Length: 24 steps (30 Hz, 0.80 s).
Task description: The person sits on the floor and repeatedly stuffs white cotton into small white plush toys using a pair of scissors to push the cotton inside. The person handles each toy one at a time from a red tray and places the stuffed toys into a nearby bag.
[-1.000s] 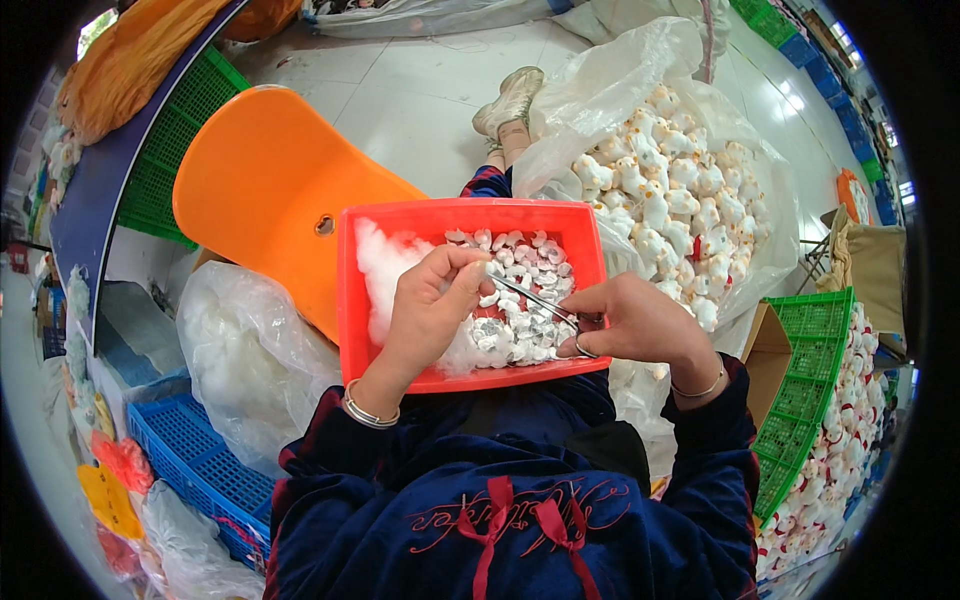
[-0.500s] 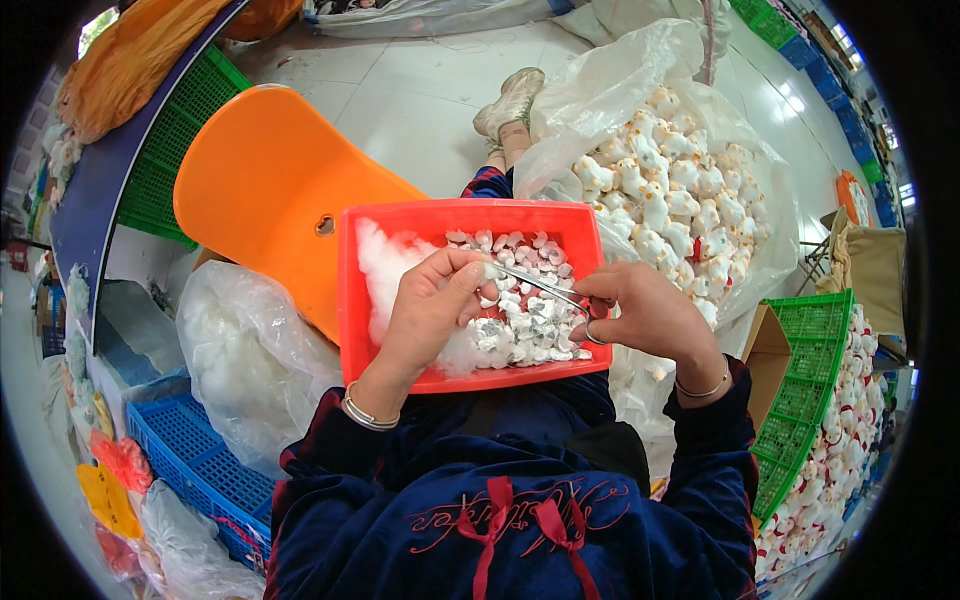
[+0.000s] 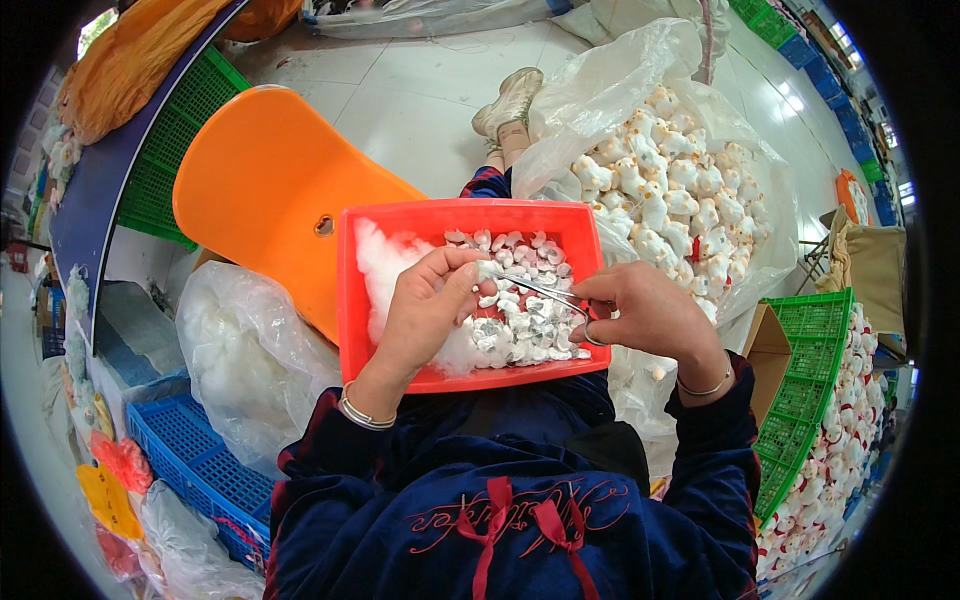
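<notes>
Over a red plastic tray, my left hand pinches a small white fabric piece between thumb and fingers. My right hand is closed on slim metal forceps with ring handles. The tips of the forceps reach the white piece; whether they are inside it cannot be made out. Fluffy white stuffing fills the tray's left side, with another tuft below my left hand. Many small white and grey pieces lie loose across the rest of the tray.
An orange chair stands beyond the tray at left. Near it are a clear bag of stuffing and a blue crate. At right lie a plastic bag of small white plush toys and a green crate.
The forceps' two arms have spread apart in my right hand, and their tips have shifted slightly at the white piece. My left hand stays nearly in place.
</notes>
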{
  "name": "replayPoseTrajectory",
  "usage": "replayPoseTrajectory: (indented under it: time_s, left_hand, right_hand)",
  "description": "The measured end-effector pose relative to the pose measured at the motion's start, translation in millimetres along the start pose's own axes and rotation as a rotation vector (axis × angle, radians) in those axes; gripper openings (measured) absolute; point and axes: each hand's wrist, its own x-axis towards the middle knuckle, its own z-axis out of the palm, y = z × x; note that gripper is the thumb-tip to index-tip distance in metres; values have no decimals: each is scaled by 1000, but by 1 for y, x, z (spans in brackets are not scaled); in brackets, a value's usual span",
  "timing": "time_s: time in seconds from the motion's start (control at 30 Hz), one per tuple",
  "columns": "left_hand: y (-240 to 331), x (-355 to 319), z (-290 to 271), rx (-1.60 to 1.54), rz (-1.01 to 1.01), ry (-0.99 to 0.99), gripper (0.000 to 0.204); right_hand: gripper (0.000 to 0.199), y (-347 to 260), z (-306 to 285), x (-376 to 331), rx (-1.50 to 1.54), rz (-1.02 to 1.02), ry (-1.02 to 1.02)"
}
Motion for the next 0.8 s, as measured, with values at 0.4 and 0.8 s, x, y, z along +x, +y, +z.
replayPoseTrajectory:
  time_s: [0.4, 0.8]
  left_hand:
    - [-20, 4, 11, 613, 483, 268, 16]
    - [-9, 3, 20, 272, 240, 222, 25]
  right_hand:
    - [34, -28, 78, 2, 947, 281, -100]
    - [34, -29, 102, 14, 317, 172, 337]
